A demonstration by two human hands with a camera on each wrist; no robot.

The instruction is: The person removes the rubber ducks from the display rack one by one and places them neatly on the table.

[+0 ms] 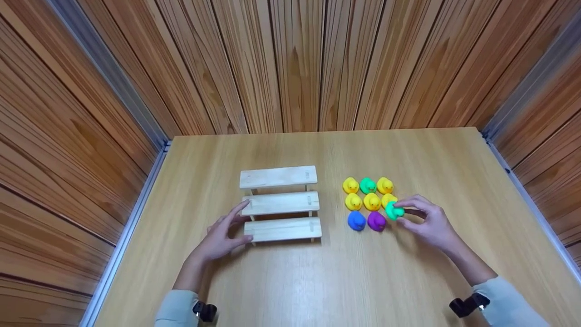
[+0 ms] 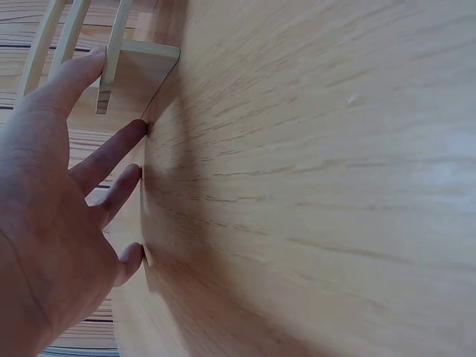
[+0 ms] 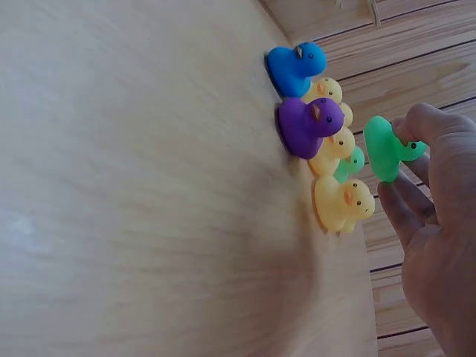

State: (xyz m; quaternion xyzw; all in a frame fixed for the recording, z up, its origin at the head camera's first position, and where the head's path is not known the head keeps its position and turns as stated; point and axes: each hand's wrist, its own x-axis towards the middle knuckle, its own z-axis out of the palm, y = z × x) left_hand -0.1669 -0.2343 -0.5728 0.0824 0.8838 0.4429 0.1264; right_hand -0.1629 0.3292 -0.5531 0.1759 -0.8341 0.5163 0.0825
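Observation:
Between thumb and fingers, my right hand (image 1: 429, 222) pinches a green rubber duck (image 3: 381, 149), raised off the table in the right wrist view. Around it on the table stand a purple duck (image 1: 376, 221), a blue duck (image 1: 356, 220), another green duck (image 1: 367, 185) and several yellow ducks (image 1: 371, 201). My left hand (image 1: 220, 236) is spread at the left end of a three-step wooden rack (image 1: 286, 228). Its thumb touches the lowest step, and a finger reaches the middle step. The other fingertips rest against the tabletop in the left wrist view.
The light wood table (image 1: 290, 281) is walled by wood-plank panels (image 1: 299, 68) at the back and sides. Grey metal rails (image 1: 131, 218) run along the side edges. The rack stands left of the ducks, with bare tabletop between them.

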